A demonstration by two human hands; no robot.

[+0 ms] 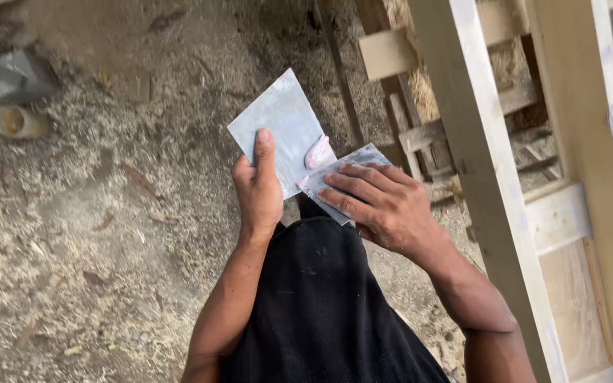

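My left hand (258,188) grips a flat grey square plate (282,124) by its lower edge, thumb lying up its face. A dab of pale pink putty (318,152) sits on the plate's right side. My right hand (381,206) holds a smaller grey blade-like scraper (345,164), fingers spread flat along it, its edge resting on the plate beside the putty. Both hands are raised in front of my black clothing (321,305).
A pale wooden frame (484,163) with upright posts and panels stands at the right, close to my right arm. Sawdust and wood chips cover the ground (94,234). A grey folded sheet (12,74) and a small round container (15,122) lie at the upper left.
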